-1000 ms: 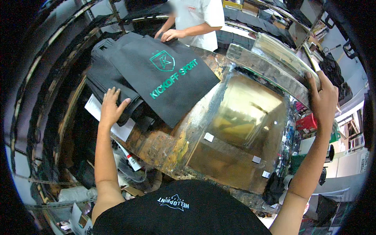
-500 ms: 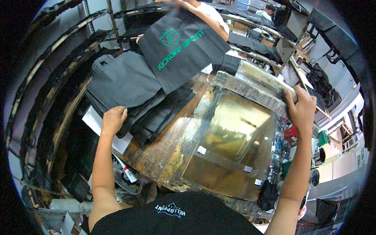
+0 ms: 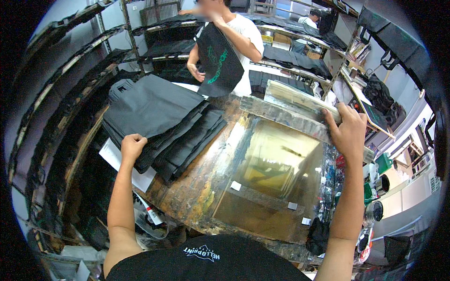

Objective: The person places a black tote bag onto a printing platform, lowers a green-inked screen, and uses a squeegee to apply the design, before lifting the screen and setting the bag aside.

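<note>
My left hand [image 3: 133, 149] is closed at the near left corner of a stack of flat black bags [image 3: 157, 105], its fingertips pinching the edge of the top bag. On the right, my right hand [image 3: 348, 127] grips the right end of a raised screen-printing frame [image 3: 302, 99], which stands tilted up behind a worn wooden bar [image 3: 283, 116]. Below the bar lies a glossy, yellowish-brown printing board [image 3: 276, 159] with small white tabs [image 3: 236, 186] on it. Across the table, a co-worker [image 3: 243, 40] holds a black bag with a green print [image 3: 219, 61].
The stained wooden table [image 3: 183, 201] lies before me. Racks [image 3: 70, 89] with black bags curve along the left. Paint containers [image 3: 374, 213] stand at the right edge, and a white tube [image 3: 152, 214] lies low on the left. Another person [image 3: 309, 21] is farther back.
The co-worker has drawn the printed bag away from above the stack and board, and it now hangs bent by their body. My hands stay at the stack and frame.
</note>
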{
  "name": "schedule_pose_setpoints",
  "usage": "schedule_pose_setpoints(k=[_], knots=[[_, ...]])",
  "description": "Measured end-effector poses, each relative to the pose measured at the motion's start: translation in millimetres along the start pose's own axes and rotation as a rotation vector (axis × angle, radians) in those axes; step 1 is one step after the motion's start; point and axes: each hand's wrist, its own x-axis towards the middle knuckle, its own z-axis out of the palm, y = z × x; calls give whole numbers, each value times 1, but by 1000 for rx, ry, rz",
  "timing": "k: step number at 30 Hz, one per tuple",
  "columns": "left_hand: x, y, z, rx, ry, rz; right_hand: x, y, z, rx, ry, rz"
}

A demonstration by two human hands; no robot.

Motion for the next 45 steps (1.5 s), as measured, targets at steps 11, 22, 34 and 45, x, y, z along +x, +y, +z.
schedule_pose_setpoints(k=[11, 22, 34, 45], knots=[[25, -32, -9, -135, 101, 195, 4, -5, -2, 27, -6, 19], [-60, 175, 79, 245, -248, 1118, 9, 3, 0, -2, 5, -4], [-237, 248, 230, 136, -655, 983, 6, 7, 3, -21, -3, 14], [-208, 246, 285, 214, -775, 1065, 37, 18, 6, -48, -207, 69]])
